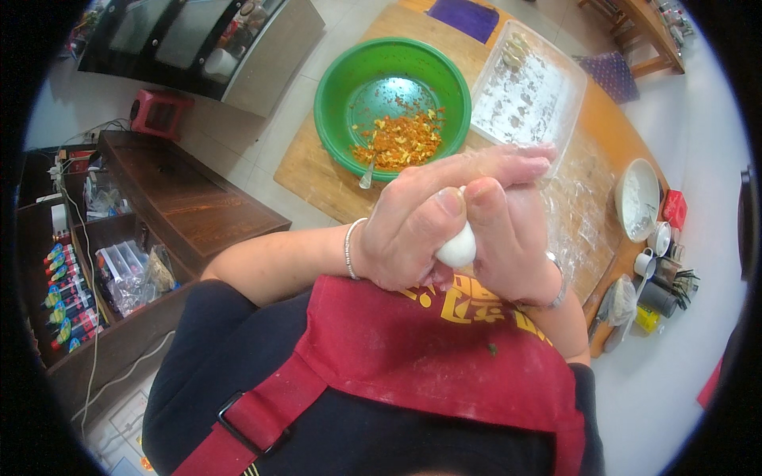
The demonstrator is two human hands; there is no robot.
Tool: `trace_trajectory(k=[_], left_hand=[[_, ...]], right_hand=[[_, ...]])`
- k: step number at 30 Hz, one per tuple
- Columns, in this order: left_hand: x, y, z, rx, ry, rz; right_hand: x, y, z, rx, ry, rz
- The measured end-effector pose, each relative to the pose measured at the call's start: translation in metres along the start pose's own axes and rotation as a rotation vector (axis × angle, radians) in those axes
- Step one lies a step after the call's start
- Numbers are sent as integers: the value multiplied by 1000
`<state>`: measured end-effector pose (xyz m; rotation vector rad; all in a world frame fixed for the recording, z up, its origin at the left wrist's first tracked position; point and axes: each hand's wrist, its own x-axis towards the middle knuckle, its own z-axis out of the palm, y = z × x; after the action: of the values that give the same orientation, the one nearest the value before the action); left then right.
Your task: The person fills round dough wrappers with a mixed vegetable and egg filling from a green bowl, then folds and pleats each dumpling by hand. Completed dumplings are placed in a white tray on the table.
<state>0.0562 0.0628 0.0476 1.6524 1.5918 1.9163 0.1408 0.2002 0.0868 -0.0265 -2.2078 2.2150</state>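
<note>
Pressed between my two palms is a smooth white ball of dough [457, 249], partly covered by the thumbs. My left hand [411, 229] closes on it from the left, its fingers reaching up and to the right. On the other side my right hand [509, 238] cups it, with flour on the skin. Beyond the hands stands a green plastic basin [333, 101] with an orange and yellow chopped filling [405, 140] in its near part. A metal spoon [367, 177] leans on the basin's near rim.
A translucent tray [476, 113], dusted with flour, holds a few pale dumplings [515, 50] at its far end. The wooden board [580, 208] is floury at right. Near the table edge stand a bowl of flour [640, 199], a white cup [644, 262] and several jars. An open drawer cabinet [178, 196] is at left.
</note>
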Motion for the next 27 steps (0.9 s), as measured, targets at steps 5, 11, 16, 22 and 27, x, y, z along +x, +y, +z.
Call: trace_trajectory(k=[5, 11, 16, 22, 27], left_hand=[[2, 0, 5, 340, 21, 262], [14, 2, 20, 506, 251, 340], [9, 10, 6, 115, 60, 66], [13, -9, 16, 509, 163, 394], [9, -15, 13, 143, 31, 176]], right_hand=[[-5, 2, 3, -146, 48, -207], [-4, 7, 3, -202, 69, -321], [-1, 14, -6, -159, 15, -298], [2, 21, -18, -94, -44, -249], [4, 26, -25, -48, -75, -222]])
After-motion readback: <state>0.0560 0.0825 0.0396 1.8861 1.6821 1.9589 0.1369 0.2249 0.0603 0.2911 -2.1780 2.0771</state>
